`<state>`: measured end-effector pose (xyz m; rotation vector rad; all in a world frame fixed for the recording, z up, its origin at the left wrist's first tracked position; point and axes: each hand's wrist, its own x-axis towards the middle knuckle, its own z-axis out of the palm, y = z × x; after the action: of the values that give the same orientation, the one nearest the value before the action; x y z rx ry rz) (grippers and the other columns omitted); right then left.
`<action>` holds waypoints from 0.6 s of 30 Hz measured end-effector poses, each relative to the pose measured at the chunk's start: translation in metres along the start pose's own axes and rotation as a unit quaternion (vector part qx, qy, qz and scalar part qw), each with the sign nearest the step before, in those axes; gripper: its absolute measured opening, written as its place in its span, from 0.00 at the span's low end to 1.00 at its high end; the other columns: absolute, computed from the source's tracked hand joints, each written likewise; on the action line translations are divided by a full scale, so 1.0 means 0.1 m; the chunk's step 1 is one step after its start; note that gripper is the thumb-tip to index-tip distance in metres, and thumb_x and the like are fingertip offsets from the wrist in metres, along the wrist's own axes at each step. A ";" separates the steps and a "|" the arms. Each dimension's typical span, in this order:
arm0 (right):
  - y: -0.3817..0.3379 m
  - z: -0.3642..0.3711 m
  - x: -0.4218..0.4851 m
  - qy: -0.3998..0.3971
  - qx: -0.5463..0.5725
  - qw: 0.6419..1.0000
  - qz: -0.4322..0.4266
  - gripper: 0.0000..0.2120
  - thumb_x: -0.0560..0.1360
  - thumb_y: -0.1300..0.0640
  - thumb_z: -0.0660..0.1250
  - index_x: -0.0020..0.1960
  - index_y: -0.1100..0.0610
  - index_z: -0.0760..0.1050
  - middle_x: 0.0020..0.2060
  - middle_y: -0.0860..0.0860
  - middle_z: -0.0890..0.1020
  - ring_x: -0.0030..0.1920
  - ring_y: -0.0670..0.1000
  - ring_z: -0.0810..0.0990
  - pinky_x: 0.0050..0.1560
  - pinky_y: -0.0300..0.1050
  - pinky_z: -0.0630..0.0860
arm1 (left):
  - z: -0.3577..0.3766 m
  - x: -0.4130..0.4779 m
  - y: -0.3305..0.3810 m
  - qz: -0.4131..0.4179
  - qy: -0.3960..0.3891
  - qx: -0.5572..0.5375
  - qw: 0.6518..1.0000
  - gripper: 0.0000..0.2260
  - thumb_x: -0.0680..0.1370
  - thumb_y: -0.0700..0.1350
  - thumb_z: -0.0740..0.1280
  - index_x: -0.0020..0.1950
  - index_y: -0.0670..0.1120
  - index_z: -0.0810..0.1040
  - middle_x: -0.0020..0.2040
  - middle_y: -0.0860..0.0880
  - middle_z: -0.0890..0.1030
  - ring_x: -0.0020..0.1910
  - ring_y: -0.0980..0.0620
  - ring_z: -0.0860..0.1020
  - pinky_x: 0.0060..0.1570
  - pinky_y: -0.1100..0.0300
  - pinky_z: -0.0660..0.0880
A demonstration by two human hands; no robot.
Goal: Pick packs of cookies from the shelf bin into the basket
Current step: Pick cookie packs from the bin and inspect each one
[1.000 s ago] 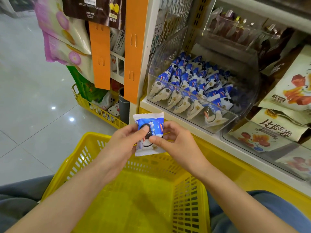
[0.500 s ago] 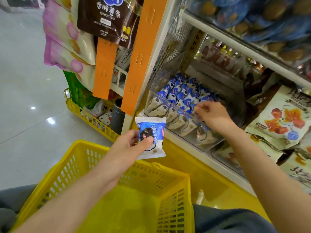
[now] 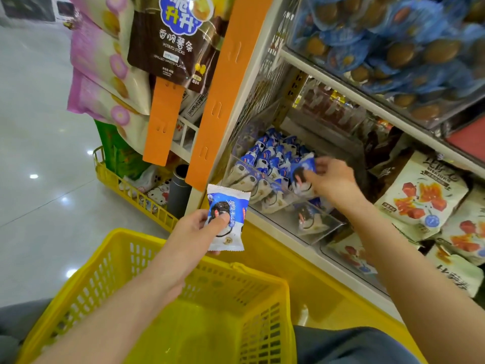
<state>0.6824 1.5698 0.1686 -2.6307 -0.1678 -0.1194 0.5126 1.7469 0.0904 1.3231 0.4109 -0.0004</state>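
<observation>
Reaching further in than half a second ago, the right hand (image 3: 332,179) now pinches a blue cookie pack (image 3: 301,170) in its fingers inside the clear shelf bin (image 3: 333,227). The left hand (image 3: 193,228) grips a second cookie pack (image 3: 227,219) above the yellow basket (image 3: 86,279).

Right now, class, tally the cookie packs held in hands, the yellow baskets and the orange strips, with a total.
Held packs: 2, left pack in the left hand, right pack in the right hand.
Yellow baskets: 2, near basket, far basket.
Orange strips: 2, short strip, long strip.
Total: 6.
</observation>
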 end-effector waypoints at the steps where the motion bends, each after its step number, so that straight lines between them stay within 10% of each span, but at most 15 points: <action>1: -0.05 -0.08 -0.11 0.055 0.051 0.996 -0.043 0.15 0.75 0.55 0.66 0.60 0.57 0.74 0.48 0.48 0.79 0.44 0.43 0.78 0.45 0.36 0.76 | 0.00 -0.01 0.01 -0.004 0.004 0.006 1.000 0.07 0.78 0.48 0.63 0.52 0.47 0.77 0.43 0.50 0.83 0.31 0.63 0.79 0.27 0.70 0.74; 4: -0.19 -0.23 -0.51 0.031 0.244 0.964 -0.101 0.09 0.76 0.55 0.65 0.55 0.52 0.75 0.42 0.44 0.84 0.39 0.37 0.81 0.35 0.26 0.74 | 0.02 -0.04 0.04 -0.023 0.016 -0.004 1.000 0.04 0.78 0.47 0.62 0.48 0.48 0.75 0.41 0.50 0.81 0.30 0.60 0.79 0.29 0.66 0.75; 9: -0.29 0.06 -1.18 -0.219 0.395 0.892 0.002 0.05 0.76 0.57 0.64 0.51 0.53 0.76 0.40 0.49 0.85 0.38 0.46 0.83 0.39 0.38 0.79 | 0.05 -0.16 0.12 -0.049 -0.047 -0.067 0.995 0.22 0.72 0.60 0.61 0.57 0.45 0.76 0.48 0.44 0.82 0.41 0.50 0.78 0.37 0.58 0.72; 12: -0.35 0.28 -1.38 -0.204 0.403 0.892 0.019 0.05 0.74 0.57 0.68 0.49 0.53 0.75 0.39 0.47 0.84 0.36 0.41 0.80 0.36 0.34 0.76 | 0.06 -0.27 0.09 -0.031 -0.107 -0.084 0.990 0.35 0.62 0.63 0.65 0.62 0.44 0.74 0.52 0.43 0.82 0.48 0.48 0.79 0.44 0.57 0.72; 15: -0.39 0.39 -1.47 -0.173 0.387 0.906 -0.017 0.04 0.72 0.57 0.70 0.47 0.52 0.77 0.40 0.45 0.82 0.35 0.39 0.79 0.35 0.32 0.76 | 0.04 -0.34 0.08 -0.001 -0.142 -0.087 0.986 0.26 0.67 0.55 0.67 0.63 0.47 0.74 0.46 0.51 0.84 0.45 0.57 0.82 0.46 0.63 0.77; 18: -0.39 0.44 -1.50 -0.120 0.313 0.939 -0.080 0.05 0.74 0.56 0.67 0.46 0.46 0.76 0.43 0.44 0.81 0.40 0.40 0.80 0.40 0.32 0.77 | 0.01 -0.35 0.07 0.014 -0.143 -0.058 0.988 0.21 0.70 0.53 0.67 0.62 0.50 0.75 0.54 0.49 0.83 0.56 0.52 0.80 0.62 0.50 0.72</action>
<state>0.5307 1.6105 0.1312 -1.9838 -0.4271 0.1772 0.4823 1.7398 0.1071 1.1919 0.1461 -0.1396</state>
